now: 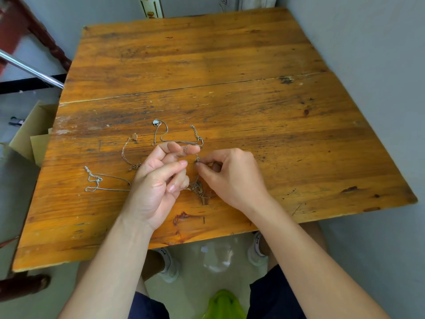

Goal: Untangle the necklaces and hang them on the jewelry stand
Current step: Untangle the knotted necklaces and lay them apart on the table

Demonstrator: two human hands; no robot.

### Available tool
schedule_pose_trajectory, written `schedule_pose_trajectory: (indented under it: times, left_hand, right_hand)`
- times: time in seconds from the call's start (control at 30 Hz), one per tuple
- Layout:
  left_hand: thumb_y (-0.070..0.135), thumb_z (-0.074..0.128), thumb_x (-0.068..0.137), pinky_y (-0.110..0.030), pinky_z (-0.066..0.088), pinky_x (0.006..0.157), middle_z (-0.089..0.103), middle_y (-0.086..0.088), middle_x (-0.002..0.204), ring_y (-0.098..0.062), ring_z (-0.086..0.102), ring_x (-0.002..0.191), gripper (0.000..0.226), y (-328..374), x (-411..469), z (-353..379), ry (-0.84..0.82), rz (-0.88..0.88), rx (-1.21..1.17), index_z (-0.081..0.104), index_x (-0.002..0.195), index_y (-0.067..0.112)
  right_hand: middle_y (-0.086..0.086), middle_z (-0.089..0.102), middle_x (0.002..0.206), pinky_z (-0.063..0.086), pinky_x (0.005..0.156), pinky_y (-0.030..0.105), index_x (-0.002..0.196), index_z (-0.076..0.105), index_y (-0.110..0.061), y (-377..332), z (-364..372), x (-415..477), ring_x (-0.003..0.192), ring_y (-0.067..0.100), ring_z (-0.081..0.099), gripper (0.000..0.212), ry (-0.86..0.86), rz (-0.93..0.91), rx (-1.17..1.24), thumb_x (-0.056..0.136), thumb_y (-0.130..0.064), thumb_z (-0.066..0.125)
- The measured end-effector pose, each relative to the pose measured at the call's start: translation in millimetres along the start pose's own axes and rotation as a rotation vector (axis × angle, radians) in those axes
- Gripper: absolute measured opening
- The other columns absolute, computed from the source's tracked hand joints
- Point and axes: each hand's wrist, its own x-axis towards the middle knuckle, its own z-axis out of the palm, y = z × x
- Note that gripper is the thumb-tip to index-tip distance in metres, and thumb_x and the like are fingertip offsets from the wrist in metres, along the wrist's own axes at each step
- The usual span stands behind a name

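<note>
The knot [197,190], a small bundle of tangled fine chains, lies on the table [207,65], close to the edge nearest the person and between the two hands.

The left hand [158,183] is just left of the knot, palm turned up, fingers curled. A strand [197,157] rises from the knot and loops over the left index finger [177,147], which hooks it. The lower left fingers are at the knot; whether they touch it cannot be told.

The right hand [232,178] is just right of the knot, back turned up. Its thumb and forefinger pinch the strand just beyond the knot. The other right fingers are curled under.

Three loose lengths lie flat on the table:
- The pendant chain [179,141], silver with a pale pendant [156,122], lies beyond the knot. One end reaches the left index fingertip.
- The gold chain [125,155], with a round disc [134,136], lies beyond and left of the knot. Its near end passes behind the left hand.
- The left chain [99,180], silver, lies well left of the knot. One end is hidden by the left hand.

Whether these lengths run into the knot cannot be told.

A cardboard box [30,134] stands on the floor far left of the knot. A metal tube [32,70] runs beyond the box. Two shoes [170,265] rest on the floor nearer the person than the knot.
</note>
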Motion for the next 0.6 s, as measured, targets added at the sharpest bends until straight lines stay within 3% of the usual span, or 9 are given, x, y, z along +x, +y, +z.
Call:
schedule_pose_trajectory:
  times: [0.13, 0.3, 0.43, 0.6]
  left_hand:
    - [-0.011, 0.037, 0.091, -0.023, 0.024, 0.053, 0.069, -0.007, 0.109, -0.012, 0.012, 0.045, 0.033, 2.3, 0.8, -3.2, 0.006, 0.003, -0.009, 0.051, 0.096, 0.018]
    - [-0.011, 0.033, 0.09, -0.024, 0.031, 0.058, 0.07, -0.004, 0.106, -0.005, 0.018, 0.038, 0.036, 0.5, 0.2, -2.0, 0.003, -0.019, -0.075, 0.051, 0.095, 0.019]
    - [-0.011, 0.035, 0.087, -0.023, 0.035, 0.056, 0.07, -0.006, 0.102, -0.003, 0.023, 0.034, 0.033, -2.7, 1.2, -1.0, 0.017, -0.045, -0.171, 0.052, 0.095, 0.016]
    - [-0.004, 0.043, 0.075, -0.018, 0.035, 0.049, 0.07, -0.004, 0.099, -0.004, 0.023, 0.032, 0.029, 0.7, 3.2, -4.6, 0.076, -0.061, -0.321, 0.053, 0.094, 0.016]
  right_hand:
    - [-0.016, 0.055, 0.058, 0.036, 0.056, 0.017, 0.076, 0.071, -0.023, 5.2, -18.1, -3.1, 0.054, 0.0, 0.045, 0.016, -0.149, 0.151, 0.542, 0.092, -0.024, 0.068]
    - [0.0, 0.061, 0.079, 0.042, 0.072, 0.03, 0.073, 0.061, -0.021, 16.6, -39.5, -8.0, 0.076, 0.015, 0.057, 0.013, -0.298, 0.312, 1.211, 0.083, -0.028, 0.054]
    - [0.0, 0.059, 0.075, 0.041, 0.079, 0.034, 0.073, 0.052, -0.02, 26.7, -47.7, -11.9, 0.079, 0.018, 0.059, 0.012, -0.258, 0.31, 1.467, 0.08, -0.029, 0.051]
    - [-0.008, 0.033, 0.054, 0.042, 0.075, 0.032, 0.076, 0.054, -0.021, 39.1, -55.6, -11.2, 0.058, 0.013, 0.043, 0.014, -0.148, 0.316, 1.556, 0.085, -0.031, 0.054]
